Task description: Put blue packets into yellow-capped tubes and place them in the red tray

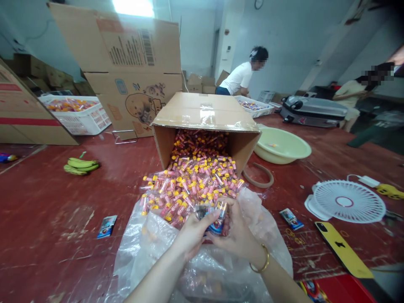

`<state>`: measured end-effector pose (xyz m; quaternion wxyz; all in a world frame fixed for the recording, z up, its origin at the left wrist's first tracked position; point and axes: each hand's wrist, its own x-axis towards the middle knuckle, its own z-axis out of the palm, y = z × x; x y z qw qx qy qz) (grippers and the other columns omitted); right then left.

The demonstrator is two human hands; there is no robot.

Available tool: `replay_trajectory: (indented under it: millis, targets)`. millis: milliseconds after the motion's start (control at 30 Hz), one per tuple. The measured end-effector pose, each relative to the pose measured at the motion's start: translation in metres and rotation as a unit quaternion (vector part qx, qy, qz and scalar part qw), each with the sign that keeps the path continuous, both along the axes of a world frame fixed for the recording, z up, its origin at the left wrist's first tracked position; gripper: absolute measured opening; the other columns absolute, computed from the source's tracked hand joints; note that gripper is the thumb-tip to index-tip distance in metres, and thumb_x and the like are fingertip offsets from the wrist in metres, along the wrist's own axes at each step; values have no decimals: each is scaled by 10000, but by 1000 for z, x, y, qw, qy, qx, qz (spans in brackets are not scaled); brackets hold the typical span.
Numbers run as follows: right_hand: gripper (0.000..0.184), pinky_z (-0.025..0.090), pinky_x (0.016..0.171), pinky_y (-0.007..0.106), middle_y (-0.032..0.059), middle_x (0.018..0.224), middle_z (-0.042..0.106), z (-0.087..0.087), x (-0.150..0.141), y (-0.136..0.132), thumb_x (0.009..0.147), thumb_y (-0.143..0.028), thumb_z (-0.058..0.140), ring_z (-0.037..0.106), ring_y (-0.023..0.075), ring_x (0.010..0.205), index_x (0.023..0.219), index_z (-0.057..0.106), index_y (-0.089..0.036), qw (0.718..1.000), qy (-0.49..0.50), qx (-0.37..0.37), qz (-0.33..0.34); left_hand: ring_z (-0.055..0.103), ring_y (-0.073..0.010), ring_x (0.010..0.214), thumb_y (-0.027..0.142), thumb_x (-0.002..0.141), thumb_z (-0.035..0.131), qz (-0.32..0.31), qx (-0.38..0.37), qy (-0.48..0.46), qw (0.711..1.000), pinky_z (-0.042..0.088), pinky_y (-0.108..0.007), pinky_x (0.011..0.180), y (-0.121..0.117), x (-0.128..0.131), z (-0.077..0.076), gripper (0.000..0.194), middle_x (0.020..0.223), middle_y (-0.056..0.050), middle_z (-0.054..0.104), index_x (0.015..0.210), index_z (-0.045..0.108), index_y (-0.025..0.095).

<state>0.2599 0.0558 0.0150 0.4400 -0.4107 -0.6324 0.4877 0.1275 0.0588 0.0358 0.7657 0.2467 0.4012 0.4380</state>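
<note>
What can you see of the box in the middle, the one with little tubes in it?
The box is brown cardboard, lying on the red table with its open end toward the camera. Clear tape shines on its upper side and front edge. Yellow-capped tubes are heaped inside and spill from its mouth onto translucent plastic. Its back is hidden. Neither the left hand nor the right hand touches it.

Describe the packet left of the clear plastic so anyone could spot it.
From the cardboard box spilling tubes, go left to the bananas, then down slightly right. The small blue packet lies there on the red table, away from the fan, unlike its lookalike.
</note>
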Motion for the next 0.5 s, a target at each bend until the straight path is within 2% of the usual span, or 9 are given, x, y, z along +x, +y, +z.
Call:
replay_trajectory:
  millis: [133, 267, 400, 467, 500]
  targets:
    - [651, 532, 723, 281, 18, 1017, 497, -5, 3, 1, 653, -104, 687, 596, 157, 864, 1156, 313, -282, 998, -21, 54, -29, 640, -172, 608, 360, 588, 841, -8, 13, 33, 999, 514, -247, 549, -4, -4, 2, 357, 686, -77, 711, 792, 690, 109]
    - [646, 522, 702, 271, 15, 998, 494, -9, 4, -3, 647, -94, 674, 583, 159, 855, 1152, 316, -277, 998, -20, 54, -37, 648, -181, 644, 361, 593, 835, -7, 20, 40, 999, 518, -257, 584, -6, -4, 3, 392, 709, -74, 714, 864, 706, 108]
    - [674, 511, 745, 275, 16, 1025, 498, -3, 7, -3, 632, -129, 739, 572, 162, 888, 1156, 343, -283, 998, 1, 65, -25, 638, -155, 635, 338, 583, 844, 13, 29, 37, 999, 509, -231, 595, -7, -3, 4, 351, 706, -53, 705, 818, 709, 115]
    - [593, 501, 757, 275, 16, 1018, 519, 1, 8, -1, 660, -211, 761, 564, 165, 902, 1130, 404, -276, 997, 35, 60, -18, 630, -145, 611, 340, 573, 849, 16, 30, 43, 998, 517, -237, 603, -8, -1, 4, 346, 699, -46, 700, 797, 708, 117]
    - [478, 495, 754, 272, 12, 986, 534, 4, 10, 0, 702, -258, 742, 561, 159, 885, 1084, 455, -266, 997, 56, 47, -25, 633, -151, 605, 353, 567, 851, 10, 28, 55, 998, 528, -253, 610, -8, 1, 4, 355, 693, -47, 699, 790, 706, 117]
